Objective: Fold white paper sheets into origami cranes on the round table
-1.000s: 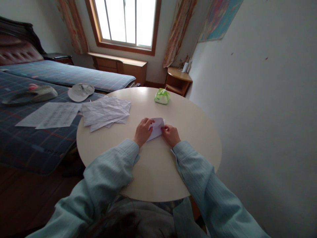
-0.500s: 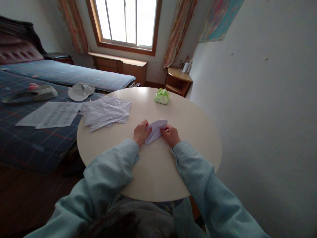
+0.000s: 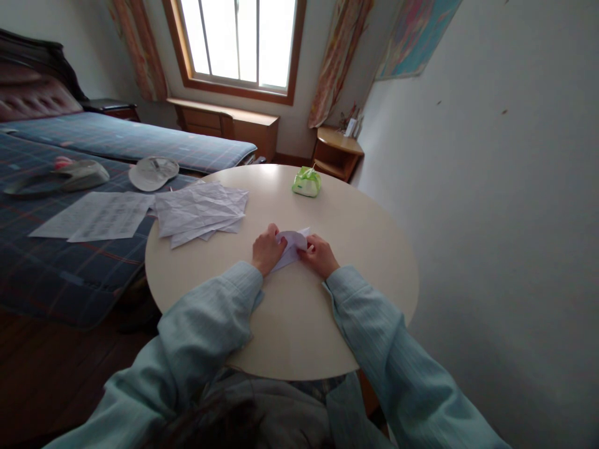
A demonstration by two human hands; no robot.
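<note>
Round cream table (image 3: 299, 330), plaid bed (image 3: 93, 265), bright window (image 3: 246, 43), folded paper (image 3: 292, 242).

Your left hand (image 3: 266, 252) and right hand (image 3: 322, 255) cover parts of the folded paper (image 3: 292, 242), hiding its full outline from you. The marks on the printed sheets (image 3: 110, 216) are too small to read, and your view's top edge cuts off the window (image 3: 244, 40) and poster (image 3: 418, 37).

The right hand (image 3: 319, 255) has edged toward the left hand (image 3: 267, 251); between them, the folded white paper sheet (image 3: 291, 241) now curls lower, a corner showing beyond the right hand.
</note>
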